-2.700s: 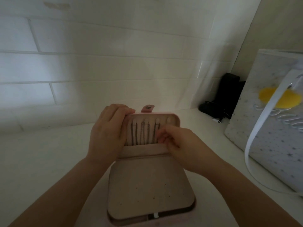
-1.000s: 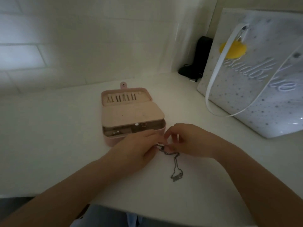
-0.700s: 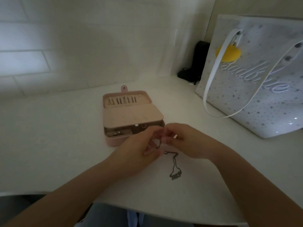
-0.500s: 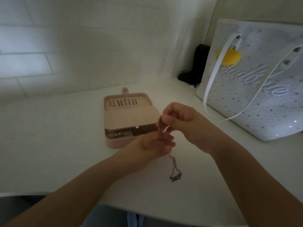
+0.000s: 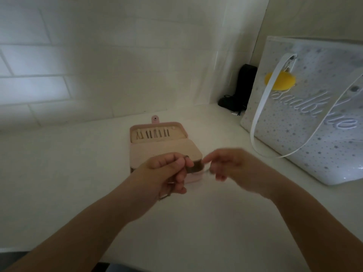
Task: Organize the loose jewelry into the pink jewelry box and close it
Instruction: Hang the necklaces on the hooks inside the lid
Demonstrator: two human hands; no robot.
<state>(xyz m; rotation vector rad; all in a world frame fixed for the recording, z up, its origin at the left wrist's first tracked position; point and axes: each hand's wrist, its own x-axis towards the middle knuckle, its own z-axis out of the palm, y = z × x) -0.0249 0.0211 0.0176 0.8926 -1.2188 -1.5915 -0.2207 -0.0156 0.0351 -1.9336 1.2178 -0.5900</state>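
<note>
The pink jewelry box [image 5: 164, 147] lies open on the white counter. Its lid is folded back, with several pieces hanging in a row, and a padded flap covers the base. In front of it, my left hand [image 5: 167, 171] pinches the thin necklace [image 5: 167, 193], whose chain dangles below the palm, off the counter. My right hand [image 5: 229, 165] is blurred just to the right, fingertips pointing toward the left hand. Whether it grips the chain's other end cannot be told.
A white star-patterned tote bag [image 5: 314, 122] with long white straps stands at the right. A black object with a cord [image 5: 241, 91] sits in the back corner. A tiled wall runs behind. The counter's front edge [image 5: 137, 260] is near my body.
The necklace has been lifted off the counter and is gathered in my left hand. Both hands rose toward the box's front. Earlier, both hands were at the lid's hanging pieces.
</note>
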